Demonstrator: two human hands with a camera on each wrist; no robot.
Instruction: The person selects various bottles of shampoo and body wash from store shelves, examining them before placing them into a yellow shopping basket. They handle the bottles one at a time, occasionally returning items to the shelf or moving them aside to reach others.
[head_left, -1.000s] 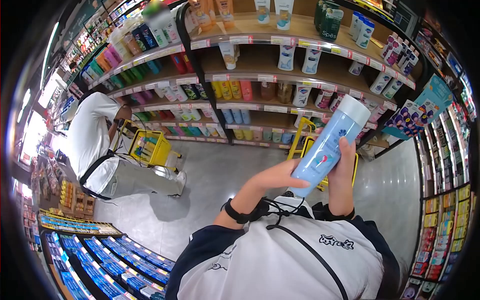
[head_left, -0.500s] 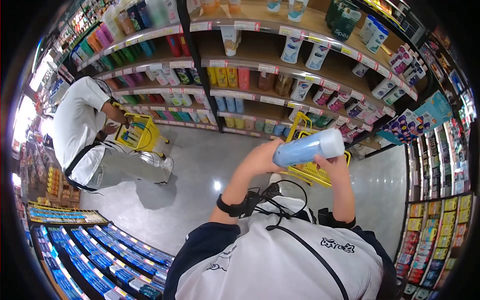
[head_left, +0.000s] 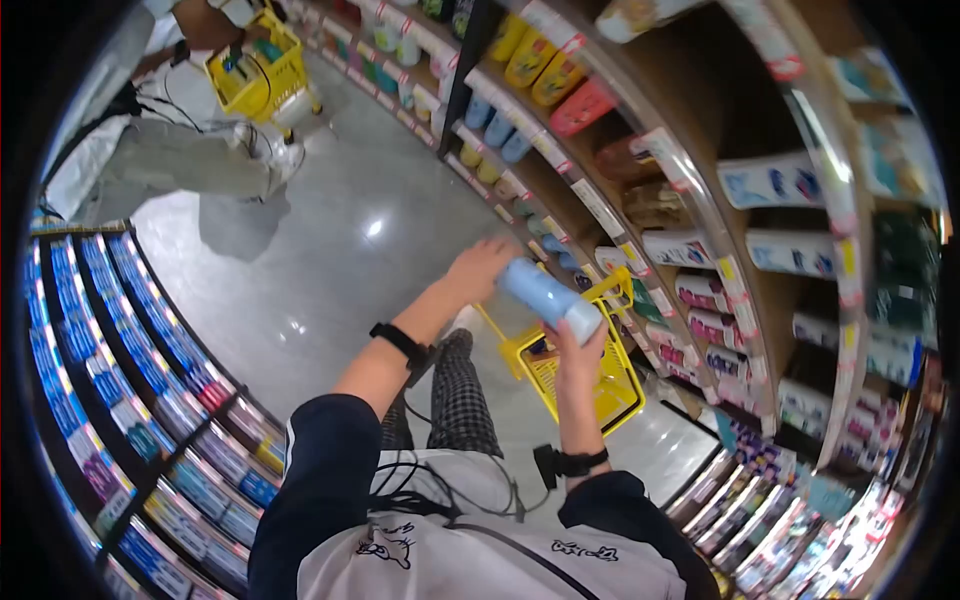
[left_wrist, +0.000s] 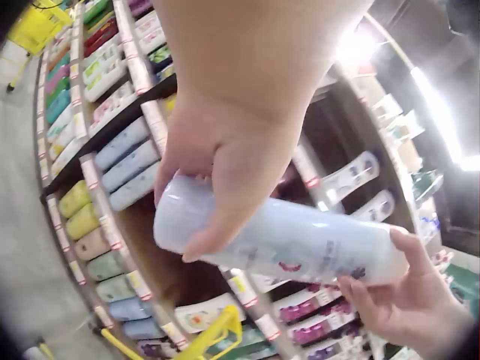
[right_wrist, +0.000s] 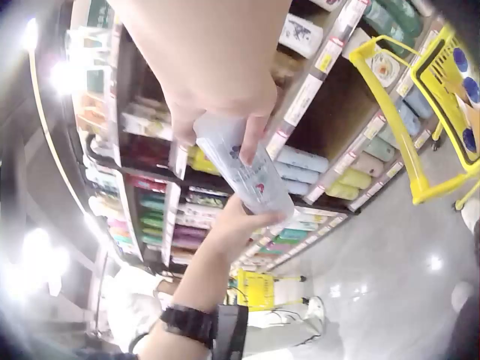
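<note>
A light blue cylindrical bottle (head_left: 545, 290) with a whitish cap is held between both hands, tilted over a yellow shopping cart (head_left: 585, 385). My left hand (head_left: 482, 268) grips the base end; in the left wrist view its thumb lies across the bottle (left_wrist: 300, 238) and its fingers go round behind. At the cap end, my right hand (head_left: 578, 352) pinches with thumb and fingers, as the left wrist view shows of the right hand (left_wrist: 412, 304). Printed lettering and a small red mark show on the bottle (right_wrist: 251, 176) in the right wrist view.
Shelves (head_left: 690, 160) of bottles and tubes run along the right. A rack (head_left: 130, 370) of blue boxes stands at left. Beyond the grey floor (head_left: 330, 250), a person (head_left: 165, 165) in light clothes is beside another yellow cart (head_left: 260, 70).
The head view has turned, so the shelves now slant down the right side. The bottle, first raised upright-leaning, has come down with its cap end now pointing lower right; both hands keep hold.
</note>
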